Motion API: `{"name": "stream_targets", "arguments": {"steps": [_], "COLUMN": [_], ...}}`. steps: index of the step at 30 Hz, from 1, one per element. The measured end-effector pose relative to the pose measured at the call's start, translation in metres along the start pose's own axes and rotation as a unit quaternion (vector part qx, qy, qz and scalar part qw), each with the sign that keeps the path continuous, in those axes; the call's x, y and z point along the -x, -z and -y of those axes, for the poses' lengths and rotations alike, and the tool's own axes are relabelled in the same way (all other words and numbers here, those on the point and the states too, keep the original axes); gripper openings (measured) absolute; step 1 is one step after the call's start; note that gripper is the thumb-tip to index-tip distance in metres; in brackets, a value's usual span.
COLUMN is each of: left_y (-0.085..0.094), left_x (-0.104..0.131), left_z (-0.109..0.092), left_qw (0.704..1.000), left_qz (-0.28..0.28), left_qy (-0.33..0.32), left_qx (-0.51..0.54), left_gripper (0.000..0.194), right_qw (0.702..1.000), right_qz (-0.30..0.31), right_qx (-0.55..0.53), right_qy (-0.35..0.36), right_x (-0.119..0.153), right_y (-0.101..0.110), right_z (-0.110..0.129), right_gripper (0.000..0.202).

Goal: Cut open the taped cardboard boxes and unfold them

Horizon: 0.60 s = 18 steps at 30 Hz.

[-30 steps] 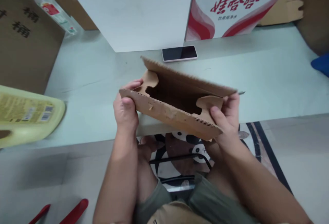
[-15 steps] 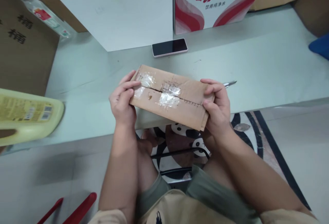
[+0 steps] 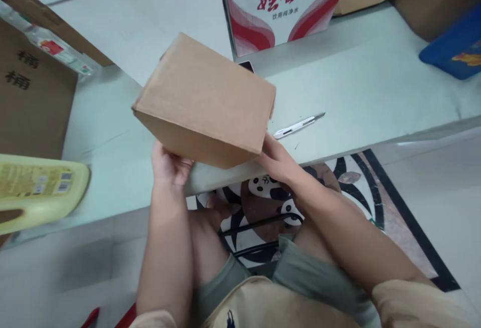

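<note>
A brown cardboard box (image 3: pixel 210 92), closed on the sides that show, is held tilted above the table's near edge. My left hand (image 3: pixel 171 165) supports it from below at the lower left, fingers partly hidden beneath it. At the lower right corner, my right hand (image 3: pixel 272 155) grips the box, its fingertips hidden behind the cardboard. A white utility knife (image 3: pixel 298 126) with its blade out lies on the table just right of the box. Behind the box, only a corner of a dark phone (image 3: pixel 247 65) shows.
The pale green table (image 3: pixel 361 82) bears a white and red carton (image 3: pixel 281 9) at the back, a white panel (image 3: pixel 150 22), a yellow jug (image 3: pixel 41 190) at left, a large brown carton (image 3: pixel 33 92) and a blue container (image 3: pixel 456 47) at right.
The box has been turned from its taped narrow face to a plain face and raised toward the upper left. Both hands have shifted beneath it. The knife is now more fully visible.
</note>
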<state>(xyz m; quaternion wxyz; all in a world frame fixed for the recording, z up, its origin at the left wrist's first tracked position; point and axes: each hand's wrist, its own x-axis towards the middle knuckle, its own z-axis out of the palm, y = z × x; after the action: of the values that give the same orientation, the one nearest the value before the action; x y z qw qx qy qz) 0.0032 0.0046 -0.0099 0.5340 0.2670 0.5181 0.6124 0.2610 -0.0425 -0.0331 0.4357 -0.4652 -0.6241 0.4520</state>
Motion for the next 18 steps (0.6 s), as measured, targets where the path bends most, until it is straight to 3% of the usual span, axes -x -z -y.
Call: {"name": "stream_targets", "arguments": {"steps": [3, 5, 7, 12, 16, 18], "left_y": [-0.008, -0.009, -0.007, -0.001, 0.000, 0.002], "left_x": [0.009, 0.013, 0.015, 0.022, 0.031, 0.029], "left_z": [0.005, 0.005, 0.005, 0.001, -0.004, -0.005], "left_qw": [0.992, 0.979, 0.960, 0.915, 0.825, 0.829], "left_qz": [0.065, 0.127, 0.182, 0.250, 0.356, 0.322], "left_qy": [0.104, 0.151, 0.186, 0.245, 0.301, 0.268], "left_qx": [-0.022, -0.054, -0.099, -0.202, -0.321, -0.371], "left_gripper": [0.052, 0.072, 0.080, 0.056, 0.048, 0.038], "right_qw": [0.999, 0.997, 0.994, 0.973, 0.944, 0.938], "right_qz": [-0.014, -0.034, -0.043, -0.083, -0.182, -0.200], "right_qx": [0.005, 0.008, 0.017, 0.048, 0.093, 0.094], "right_qy": [0.049, 0.075, 0.102, 0.208, 0.258, 0.266], "right_x": [0.002, 0.003, 0.003, 0.005, 0.012, 0.015], "right_y": [0.001, 0.006, 0.010, 0.014, 0.012, 0.009], "right_z": [0.002, 0.000, -0.003, -0.003, 0.004, 0.008], "right_gripper": [0.080, 0.083, 0.079, 0.061, 0.046, 0.040]}}
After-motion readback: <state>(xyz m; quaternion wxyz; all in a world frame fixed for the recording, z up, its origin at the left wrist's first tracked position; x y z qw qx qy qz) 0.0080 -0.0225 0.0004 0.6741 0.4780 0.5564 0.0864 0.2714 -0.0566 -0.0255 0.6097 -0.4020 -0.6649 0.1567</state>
